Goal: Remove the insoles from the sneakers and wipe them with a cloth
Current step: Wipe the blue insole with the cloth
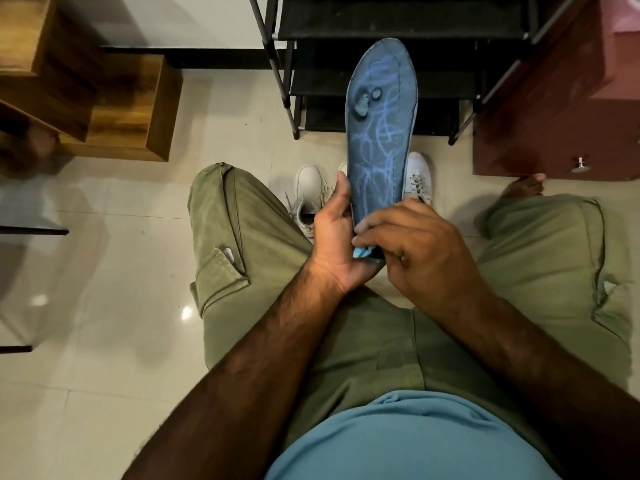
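A long blue insole (381, 119) with pale squiggly lines and a worn patch near its toe stands upright in front of me. My left hand (334, 237) grips its heel end, thumb along the left edge. My right hand (419, 244) presses a small light-blue cloth (363, 252) against the heel end, with only a corner of the cloth showing under the fingers. Two white sneakers (310, 199) (419, 178) sit on the floor between my knees, partly hidden behind the insole and my hands.
A black metal shoe rack (381, 29) stands straight ahead. Wooden steps (114, 109) are at the left, and a dark red cabinet (554, 116) with a knob at the right. My bare foot (523, 187) rests by the cabinet on the glossy tiled floor (104, 306).
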Action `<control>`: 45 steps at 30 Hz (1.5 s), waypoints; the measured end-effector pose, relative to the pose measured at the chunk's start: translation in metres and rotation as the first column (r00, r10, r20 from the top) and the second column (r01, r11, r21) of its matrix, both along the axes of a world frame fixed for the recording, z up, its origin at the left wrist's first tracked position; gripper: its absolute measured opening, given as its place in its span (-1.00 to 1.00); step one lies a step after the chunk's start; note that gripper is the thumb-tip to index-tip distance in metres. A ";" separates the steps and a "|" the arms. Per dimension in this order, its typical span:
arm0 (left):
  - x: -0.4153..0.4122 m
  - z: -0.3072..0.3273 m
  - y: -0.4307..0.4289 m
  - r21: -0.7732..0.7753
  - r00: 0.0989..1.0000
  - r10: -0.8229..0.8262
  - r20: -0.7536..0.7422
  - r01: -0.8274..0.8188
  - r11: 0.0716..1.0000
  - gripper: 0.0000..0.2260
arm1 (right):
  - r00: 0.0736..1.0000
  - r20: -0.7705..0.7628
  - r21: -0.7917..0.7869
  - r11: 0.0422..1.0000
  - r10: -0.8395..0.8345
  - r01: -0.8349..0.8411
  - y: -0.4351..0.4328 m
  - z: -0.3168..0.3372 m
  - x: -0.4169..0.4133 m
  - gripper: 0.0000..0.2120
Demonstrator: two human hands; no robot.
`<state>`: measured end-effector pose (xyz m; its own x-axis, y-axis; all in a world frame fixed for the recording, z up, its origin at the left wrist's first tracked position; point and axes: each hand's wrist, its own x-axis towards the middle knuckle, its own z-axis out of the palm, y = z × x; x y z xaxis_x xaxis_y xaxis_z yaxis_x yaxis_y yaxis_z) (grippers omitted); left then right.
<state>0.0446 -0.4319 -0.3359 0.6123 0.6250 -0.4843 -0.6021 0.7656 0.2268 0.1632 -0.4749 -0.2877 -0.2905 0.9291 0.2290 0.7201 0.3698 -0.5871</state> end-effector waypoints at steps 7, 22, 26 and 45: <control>-0.003 -0.003 -0.001 -0.006 0.998 0.055 -0.021 -0.055 0.998 -0.23 | 0.998 0.022 -0.033 0.998 0.062 -0.061 -0.025 -0.001 0.015 -0.74; -0.002 0.001 -0.002 -0.029 1.000 -0.005 0.008 0.005 1.000 -0.23 | 0.995 0.058 -0.061 0.996 0.075 -0.072 -0.012 0.008 0.005 -0.77; -0.001 0.004 -0.004 -0.060 0.999 0.014 0.032 -0.012 0.998 -0.37 | 0.997 0.068 -0.020 0.999 -0.024 0.026 0.020 0.013 -0.002 -0.80; -0.007 0.005 -0.003 -0.110 0.998 0.056 -0.011 -0.057 0.992 -0.39 | 0.998 0.041 -0.091 0.995 0.053 -0.049 0.006 0.014 -0.003 -0.80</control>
